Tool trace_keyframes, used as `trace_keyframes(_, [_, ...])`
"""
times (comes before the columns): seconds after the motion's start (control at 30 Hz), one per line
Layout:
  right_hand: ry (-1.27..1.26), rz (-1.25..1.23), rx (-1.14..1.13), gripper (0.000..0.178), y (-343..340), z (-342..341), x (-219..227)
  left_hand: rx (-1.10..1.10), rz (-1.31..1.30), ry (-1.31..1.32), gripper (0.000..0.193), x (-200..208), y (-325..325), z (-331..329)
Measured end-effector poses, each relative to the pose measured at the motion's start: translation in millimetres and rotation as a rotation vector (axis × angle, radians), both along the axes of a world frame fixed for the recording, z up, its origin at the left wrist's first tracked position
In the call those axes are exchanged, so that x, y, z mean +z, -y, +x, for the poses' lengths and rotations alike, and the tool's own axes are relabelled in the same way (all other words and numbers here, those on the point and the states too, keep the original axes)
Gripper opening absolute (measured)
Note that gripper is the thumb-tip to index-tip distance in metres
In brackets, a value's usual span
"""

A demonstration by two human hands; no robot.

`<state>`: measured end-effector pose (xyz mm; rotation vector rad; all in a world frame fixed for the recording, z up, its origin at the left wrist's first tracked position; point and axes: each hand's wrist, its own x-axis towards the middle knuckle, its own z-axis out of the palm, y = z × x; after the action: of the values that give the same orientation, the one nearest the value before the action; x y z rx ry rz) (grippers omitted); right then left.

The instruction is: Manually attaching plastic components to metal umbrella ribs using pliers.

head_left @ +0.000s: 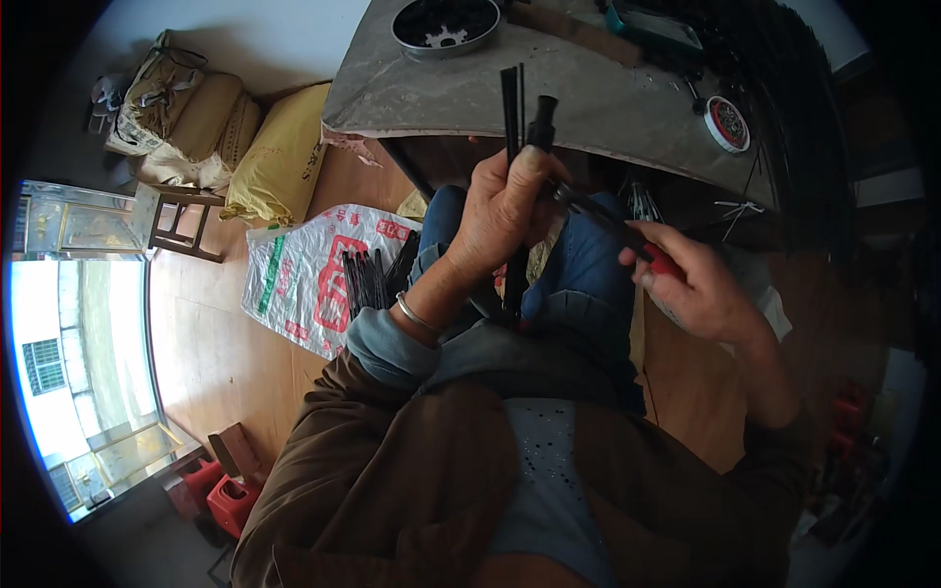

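My left hand is closed round what looks like a black umbrella frame, held upright over my lap. Thin black rods and a thicker stepped black end stick up past the fingers. More dark rod shows below the hand, partly hidden. In my right hand is a pair of pliers with red handles, gripped from the right. The jaws reach in beside the left hand's fingers and the frame. Whether they bite on something there I cannot tell.
Ahead is a grey worktable with a metal bowl of small black parts and a round tin. Black rods lie on a white sack at left. Long black rods hang at the right. A stool stands by sacks.
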<state>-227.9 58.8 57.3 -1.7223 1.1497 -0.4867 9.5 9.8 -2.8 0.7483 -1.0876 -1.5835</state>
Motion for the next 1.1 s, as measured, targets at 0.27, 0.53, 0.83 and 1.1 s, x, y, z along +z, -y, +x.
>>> trace_keyframes(0.27, [0.929,1.050,0.207,0.039,-24.7,3.0,-44.9,-0.037,0.001,-0.037,0.050,-1.2,-0.2,-5.0])
trace_keyframes(0.53, [-0.101,-0.029,0.017,0.038,4.8,6.1,-2.8,0.011,0.013,0.003,0.048,1.8,1.5,-2.0])
trace_keyframes(0.83, [0.375,0.637,-0.131,0.030,-21.2,38.7,-25.0,-0.098,0.106,0.033,0.060,1.0,15.4,1.6])
trace_keyframes(1.1, [0.414,0.779,-0.016,0.044,-2.3,26.0,0.1,-0.242,0.122,-0.014,0.069,-2.0,24.5,7.3])
